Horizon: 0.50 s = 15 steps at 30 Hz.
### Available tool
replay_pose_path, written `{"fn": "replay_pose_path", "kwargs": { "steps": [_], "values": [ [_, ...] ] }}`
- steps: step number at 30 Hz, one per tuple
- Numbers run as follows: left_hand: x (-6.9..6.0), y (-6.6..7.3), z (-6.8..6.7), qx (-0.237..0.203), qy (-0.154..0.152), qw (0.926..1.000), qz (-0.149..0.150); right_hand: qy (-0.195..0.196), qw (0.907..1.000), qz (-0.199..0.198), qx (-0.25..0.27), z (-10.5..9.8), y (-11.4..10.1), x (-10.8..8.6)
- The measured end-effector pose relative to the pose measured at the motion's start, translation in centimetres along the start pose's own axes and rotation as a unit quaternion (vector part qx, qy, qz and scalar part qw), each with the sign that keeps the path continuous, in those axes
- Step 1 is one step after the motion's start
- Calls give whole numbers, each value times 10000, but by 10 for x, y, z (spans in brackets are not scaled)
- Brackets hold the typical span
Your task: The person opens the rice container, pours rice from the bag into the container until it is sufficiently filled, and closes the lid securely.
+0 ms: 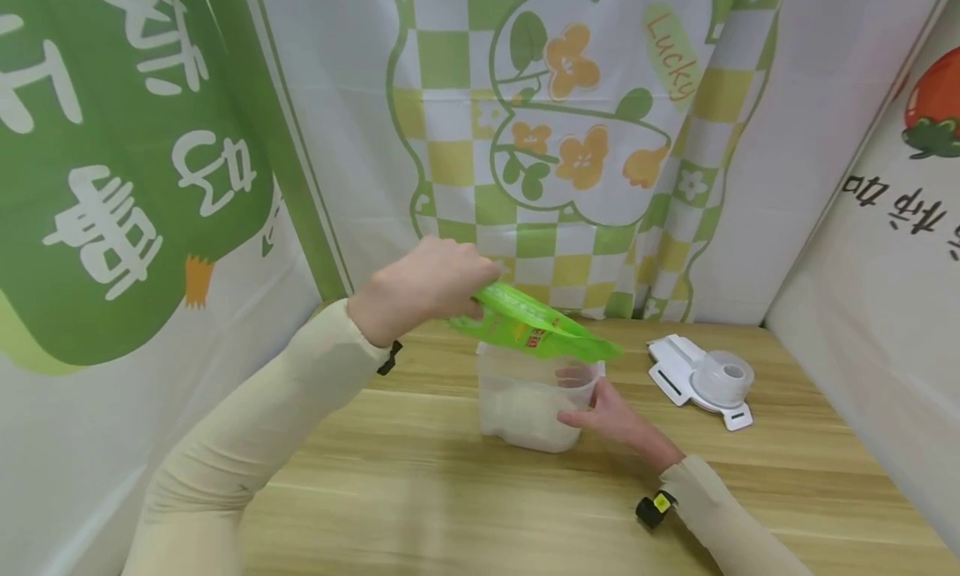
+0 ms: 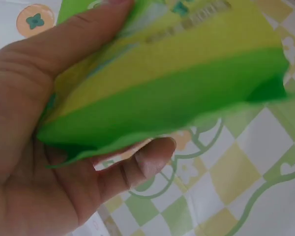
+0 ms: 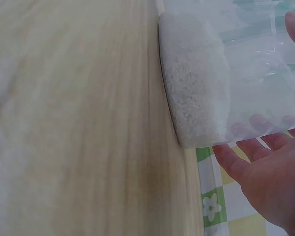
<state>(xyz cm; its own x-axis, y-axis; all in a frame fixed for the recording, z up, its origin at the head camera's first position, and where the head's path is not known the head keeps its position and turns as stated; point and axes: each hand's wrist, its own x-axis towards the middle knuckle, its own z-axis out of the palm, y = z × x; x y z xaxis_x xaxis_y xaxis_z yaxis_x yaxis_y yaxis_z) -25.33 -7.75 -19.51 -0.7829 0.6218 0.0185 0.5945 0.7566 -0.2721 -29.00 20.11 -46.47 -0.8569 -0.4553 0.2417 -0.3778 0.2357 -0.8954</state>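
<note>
My left hand [image 1: 427,284] grips a green and yellow plastic bag [image 1: 525,322] above a clear plastic container [image 1: 525,393]. The bag lies tilted, its right end lower, over the container's top. In the left wrist view the thumb presses on the bag [image 2: 187,64], with fingers on its other side. White rice [image 3: 194,78] fills the lower part of the container, which stands upright on the table. My right hand [image 1: 615,413] holds the container's right side, the thumb in front and the fingers behind. Whether grains are falling from the bag cannot be seen.
A white lid [image 1: 675,368] with a clear round cup [image 1: 723,380] on it lies on the wooden table [image 1: 420,493], right of the container. A checked curtain [image 1: 450,101] hangs behind the table, with printed cloth walls at both sides.
</note>
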Motion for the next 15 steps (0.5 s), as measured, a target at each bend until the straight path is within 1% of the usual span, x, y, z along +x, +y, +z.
{"fn": "replay_pose_path", "kwargs": {
  "steps": [4,8,13,15],
  "values": [
    [-3,-5,7,-431,-163,9988,130,23,10000,-12,-15,0,0,1],
    [-4,-10,16,-794,-184,9962,310,17,9999,43,-138,-2,2,0],
    [-7,-15,30,-1312,-43,9900,516,-49,9998,-23,-184,-2,3,1],
    [-8,-18,37,-1437,97,9879,582,-72,9998,-90,-172,-2,4,1]
  ]
}}
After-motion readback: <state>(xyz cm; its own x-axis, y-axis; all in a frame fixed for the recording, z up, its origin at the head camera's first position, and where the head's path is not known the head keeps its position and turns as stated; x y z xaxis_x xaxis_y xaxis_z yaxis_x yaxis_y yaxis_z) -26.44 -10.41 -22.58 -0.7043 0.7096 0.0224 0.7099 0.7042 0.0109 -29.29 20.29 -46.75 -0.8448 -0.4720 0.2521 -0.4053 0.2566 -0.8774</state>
